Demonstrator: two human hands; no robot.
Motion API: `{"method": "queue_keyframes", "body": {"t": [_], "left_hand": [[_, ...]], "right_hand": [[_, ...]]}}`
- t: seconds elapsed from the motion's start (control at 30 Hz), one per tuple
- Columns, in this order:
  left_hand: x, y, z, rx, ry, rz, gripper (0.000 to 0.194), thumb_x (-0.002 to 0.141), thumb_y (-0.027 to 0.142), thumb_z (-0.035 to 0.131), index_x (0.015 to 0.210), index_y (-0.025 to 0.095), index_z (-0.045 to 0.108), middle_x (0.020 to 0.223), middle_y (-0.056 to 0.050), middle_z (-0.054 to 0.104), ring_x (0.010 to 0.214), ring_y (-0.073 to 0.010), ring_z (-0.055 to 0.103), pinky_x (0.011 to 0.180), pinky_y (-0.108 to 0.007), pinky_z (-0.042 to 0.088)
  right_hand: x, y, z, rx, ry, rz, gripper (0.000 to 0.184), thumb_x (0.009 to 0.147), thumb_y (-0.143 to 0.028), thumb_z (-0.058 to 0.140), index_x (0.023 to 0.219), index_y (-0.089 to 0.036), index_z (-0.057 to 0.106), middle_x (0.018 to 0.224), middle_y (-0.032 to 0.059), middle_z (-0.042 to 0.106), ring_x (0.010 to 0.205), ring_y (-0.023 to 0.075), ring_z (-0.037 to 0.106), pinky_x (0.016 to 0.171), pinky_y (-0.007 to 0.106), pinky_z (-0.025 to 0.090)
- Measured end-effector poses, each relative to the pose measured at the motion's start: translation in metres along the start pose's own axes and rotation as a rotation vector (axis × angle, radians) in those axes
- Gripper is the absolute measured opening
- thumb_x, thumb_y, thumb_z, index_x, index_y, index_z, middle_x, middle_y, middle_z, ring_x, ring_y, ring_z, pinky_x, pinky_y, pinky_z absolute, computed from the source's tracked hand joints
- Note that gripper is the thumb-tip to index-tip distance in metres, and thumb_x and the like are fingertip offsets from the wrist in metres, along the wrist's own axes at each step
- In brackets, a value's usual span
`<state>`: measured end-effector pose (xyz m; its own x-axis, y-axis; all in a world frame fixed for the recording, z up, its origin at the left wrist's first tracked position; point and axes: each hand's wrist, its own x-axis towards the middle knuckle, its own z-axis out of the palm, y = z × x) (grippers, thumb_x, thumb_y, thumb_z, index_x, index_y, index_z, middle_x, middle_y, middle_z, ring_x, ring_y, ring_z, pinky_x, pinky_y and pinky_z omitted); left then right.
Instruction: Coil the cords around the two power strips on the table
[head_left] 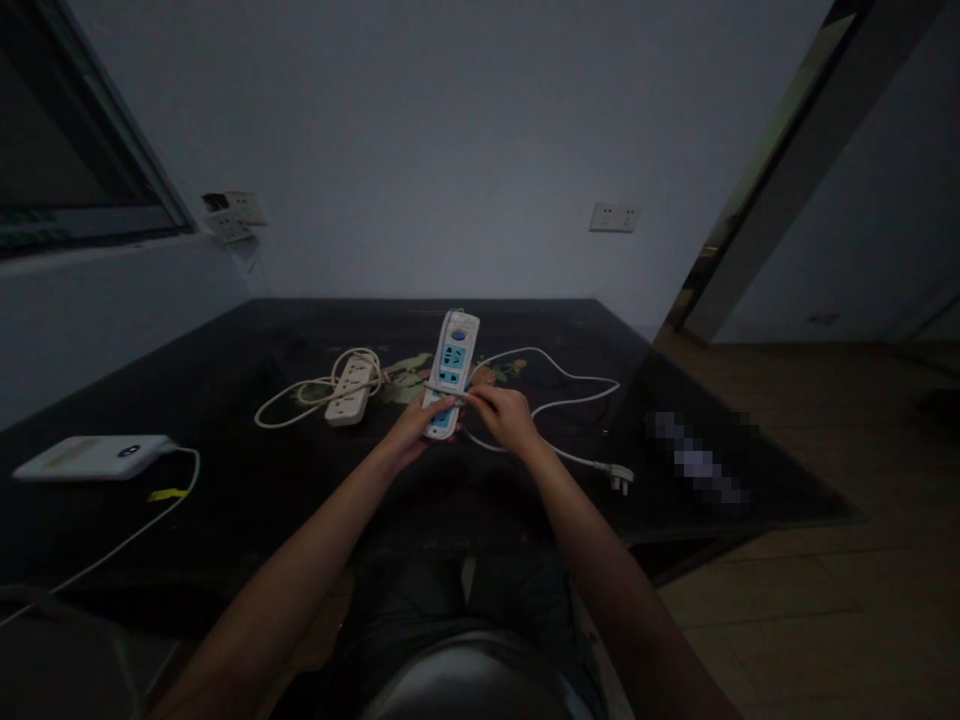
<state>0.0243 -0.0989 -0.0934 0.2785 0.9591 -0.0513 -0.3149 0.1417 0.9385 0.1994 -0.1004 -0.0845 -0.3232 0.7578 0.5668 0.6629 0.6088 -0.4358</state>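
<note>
A white power strip (457,357) with blue socket panels is held up, tilted, over the middle of the dark table. Around its lower end my left hand (414,428) is closed, thumb on the front face. My right hand (504,412) pinches the strip's white cord (570,376) at the right edge, where a length of it crosses the front. From there the cord loops loosely to the right over the table and ends in a plug (620,478) with its prongs towards me. Part of the strip's lower sockets is hidden by my fingers.
Left of my hands lies a second white power strip (348,400) with its cord coiled about it. A white power bank-like box (94,457) with a cable rests at the table's left. A blurred-out object (697,460) lies right. The dark table (300,530) meets a wall with sockets (614,217).
</note>
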Motion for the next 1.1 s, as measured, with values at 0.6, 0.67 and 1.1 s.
{"method": "queue_keyframes", "body": {"t": [0.6, 0.67, 1.1], "left_hand": [[0.001, -0.001, 0.000, -0.048, -0.071, 0.102, 0.048, 0.076, 0.054, 0.064, 0.094, 0.009, 0.059, 0.067, -0.008, 0.068, 0.049, -0.0179, 0.063, 0.044, -0.028, 0.051], [0.000, 0.003, 0.000, -0.080, -0.058, 0.135, 0.048, 0.076, 0.053, 0.064, 0.093, 0.009, 0.060, 0.066, -0.008, 0.068, 0.048, -0.0172, 0.062, 0.046, -0.028, 0.052], [-0.003, 0.020, -0.006, -0.345, -0.026, 0.174, 0.054, 0.080, 0.056, 0.057, 0.104, 0.007, 0.058, 0.064, -0.007, 0.065, 0.046, -0.0150, 0.058, 0.042, -0.023, 0.043]], "right_hand": [[0.000, 0.001, -0.006, 0.114, -0.075, 0.033, 0.029, 0.093, -0.039, 0.045, 0.077, -0.019, 0.060, 0.064, -0.0008, 0.057, 0.058, 0.0124, 0.050, 0.057, 0.022, 0.029], [0.000, 0.003, -0.008, 0.206, -0.067, 0.045, 0.031, 0.092, -0.040, 0.045, 0.073, -0.018, 0.057, 0.061, -0.0015, 0.052, 0.057, 0.0116, 0.047, 0.056, 0.023, 0.028], [-0.001, 0.019, -0.026, 1.068, -0.355, 0.305, 0.038, 0.081, -0.053, 0.060, 0.066, -0.020, 0.048, 0.040, -0.0107, 0.033, 0.034, 0.0067, 0.034, 0.038, 0.020, 0.027]]}}
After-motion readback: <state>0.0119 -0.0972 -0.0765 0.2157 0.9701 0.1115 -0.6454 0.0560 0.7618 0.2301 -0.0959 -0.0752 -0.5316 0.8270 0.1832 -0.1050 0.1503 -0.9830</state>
